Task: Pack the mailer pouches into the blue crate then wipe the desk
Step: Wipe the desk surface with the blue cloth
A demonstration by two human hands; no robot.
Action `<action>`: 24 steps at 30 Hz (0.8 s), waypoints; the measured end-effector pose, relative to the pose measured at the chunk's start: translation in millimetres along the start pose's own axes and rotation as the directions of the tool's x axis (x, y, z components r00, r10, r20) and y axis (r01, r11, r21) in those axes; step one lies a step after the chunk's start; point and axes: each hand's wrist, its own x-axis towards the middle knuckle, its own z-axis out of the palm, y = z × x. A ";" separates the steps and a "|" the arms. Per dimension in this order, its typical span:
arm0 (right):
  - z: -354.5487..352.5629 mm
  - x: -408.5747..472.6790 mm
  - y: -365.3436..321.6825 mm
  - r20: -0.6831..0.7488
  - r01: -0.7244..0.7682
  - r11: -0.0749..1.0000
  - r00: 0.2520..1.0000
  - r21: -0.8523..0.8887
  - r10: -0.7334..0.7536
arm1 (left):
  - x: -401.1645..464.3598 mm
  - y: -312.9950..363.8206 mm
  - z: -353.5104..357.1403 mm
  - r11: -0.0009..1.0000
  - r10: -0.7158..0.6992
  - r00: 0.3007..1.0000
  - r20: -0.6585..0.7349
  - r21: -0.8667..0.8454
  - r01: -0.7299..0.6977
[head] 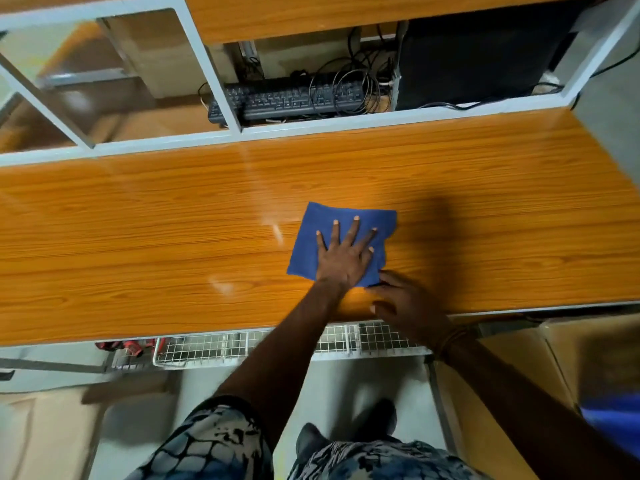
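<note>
A blue cloth point(346, 216) lies flat on the orange wood-grain desk point(156, 230), right of centre. My left hand point(344, 254) presses palm-down on the cloth with its fingers spread. My right hand point(405, 304) rests on the desk near the front edge, and its fingertips touch the cloth's near right corner. Whether it pinches that corner I cannot tell. No mailer pouches are in view. A blurred blue shape point(613, 427) at the lower right may be the crate.
Behind the desk, a white-framed shelf holds a black keyboard point(287, 97), tangled cables and a black computer case point(478, 53). A white wire basket point(214, 349) hangs under the front edge. Cardboard boxes point(512, 358) stand on the floor at the right.
</note>
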 end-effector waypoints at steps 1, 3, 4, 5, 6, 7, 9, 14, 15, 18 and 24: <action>0.2 -3.4 2.6 -0.078 0.013 0.998 0.997 0.054 -0.009 | -6.1 7.4 3.6 0.999 0.042 0.999 0.014 0.015 -0.042; 0.8 -14.2 7.3 -0.233 0.006 0.986 0.972 0.167 0.034 | -17.8 16.9 11.7 0.992 0.112 0.993 0.020 0.048 -0.113; 2.0 -20.3 9.0 -0.286 -0.014 0.974 0.955 0.226 0.080 | -20.0 17.8 14.3 0.990 0.131 0.991 0.018 0.047 -0.132; 4.0 -25.6 10.3 -0.330 -0.037 0.961 0.935 0.273 0.129 | -20.5 17.3 12.9 0.990 0.138 0.990 0.023 0.003 -0.138; 6.0 -30.1 10.5 -0.374 -0.059 0.951 0.911 0.302 0.175 | -18.1 15.2 12.2 0.987 0.140 0.990 0.035 -0.090 -0.137; 8.7 -31.9 10.9 -0.416 -0.083 0.948 0.884 0.308 0.213 | -16.2 12.4 7.2 0.963 0.134 0.989 0.057 -0.243 -0.116; 10.5 -27.7 6.5 -0.496 -0.103 0.951 0.834 0.291 0.242 | -16.5 2.3 -9.1 0.779 0.100 0.993 0.059 -0.625 -0.041; 15.0 12.1 -23.4 -0.579 -0.134 0.956 0.770 0.261 0.266 | -30.6 -47.9 -44.5 0.722 -0.079 0.979 -0.186 -0.688 -0.072; 18.2 21.2 -32.5 -0.564 -0.182 0.951 0.771 0.251 0.296 | -31.2 -60.7 -48.2 0.766 -0.078 0.976 -0.205 -0.638 -0.072; 30.6 48.9 -62.2 -0.502 -0.411 0.906 0.764 0.105 0.405 | -25.1 -94.6 -50.3 0.908 -0.004 0.978 -0.207 -0.410 -0.083; 45.8 99.0 -71.7 -0.279 -0.643 0.766 0.736 0.000 0.617 | -14.0 -111.2 -59.3 0.974 0.143 0.984 -0.106 -0.164 -0.159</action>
